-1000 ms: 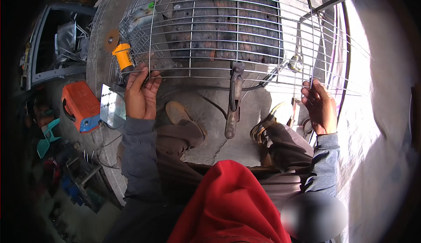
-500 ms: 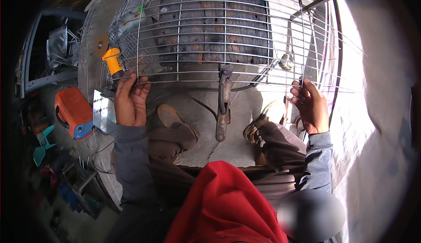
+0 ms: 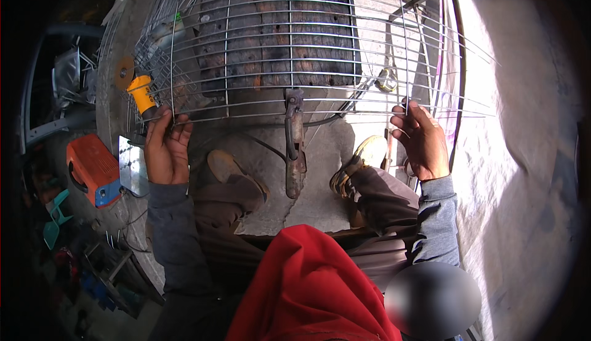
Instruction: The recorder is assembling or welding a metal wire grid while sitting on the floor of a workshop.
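Observation:
A wire grid (image 3: 290, 33) of long thin rods joined to several cross rods spans the space before me. Beneath it is a dark, scorched wooden board (image 3: 215, 64). My left hand (image 3: 166, 153) pinches the grid's near left corner between thumb and fingers. At the near right, my right hand (image 3: 423, 141) grips the same edge around an end cross rod, its fingers curled. A pair of worn locking pliers (image 3: 295, 156) is clamped to the middle of the near edge, its handles pointing toward me. Neither hand touches the pliers.
Left of the grid lie a yellow power tool (image 3: 143, 94), a brown disc (image 3: 125, 73) and pieces of wire mesh. An orange machine (image 3: 95, 168) with a blue end stands farther left. A tape measure (image 3: 388, 80) and dark cable lie right of the board.
The whole scene, grid and hands included, has shifted a little left in view, as the camera has turned. Both hands keep their hold; the pliers stay clamped on the near edge.

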### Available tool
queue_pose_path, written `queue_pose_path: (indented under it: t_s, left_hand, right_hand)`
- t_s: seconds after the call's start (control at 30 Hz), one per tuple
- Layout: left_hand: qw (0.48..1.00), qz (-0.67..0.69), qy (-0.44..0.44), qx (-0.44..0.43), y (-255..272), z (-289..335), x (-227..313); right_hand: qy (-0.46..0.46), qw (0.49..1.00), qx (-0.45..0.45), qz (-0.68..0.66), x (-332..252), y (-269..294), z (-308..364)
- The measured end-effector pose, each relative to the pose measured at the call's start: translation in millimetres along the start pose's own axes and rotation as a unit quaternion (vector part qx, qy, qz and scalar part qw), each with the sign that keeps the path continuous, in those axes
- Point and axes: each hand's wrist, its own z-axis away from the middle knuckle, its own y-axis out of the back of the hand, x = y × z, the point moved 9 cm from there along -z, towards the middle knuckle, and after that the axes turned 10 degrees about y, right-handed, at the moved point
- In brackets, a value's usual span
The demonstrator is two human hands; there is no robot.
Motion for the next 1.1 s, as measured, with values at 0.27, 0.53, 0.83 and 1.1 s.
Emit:
queue_pose_path:
  t_s: [0.27,0.53,0.83,1.1]
  left_hand:
    - [1.000,-0.011,0.002,0.002,-2,1,1]
    - [1.000,-0.018,0.003,0.006,1,1,4]
    - [0.963,0.024,-0.142,0.227,39,18,40]
    - [0.880,-0.409,-0.235,0.057,-10,13,143]
  right_hand:
    - [-0.009,1.000,0.002,-0.016,3,0,-2]
    - [-0.012,1.000,0.006,-0.009,5,-5,-1]
    - [-0.024,0.992,-0.008,-0.126,10,1,-5]
    - [-0.012,0.994,-0.020,-0.106,8,-16,-6]
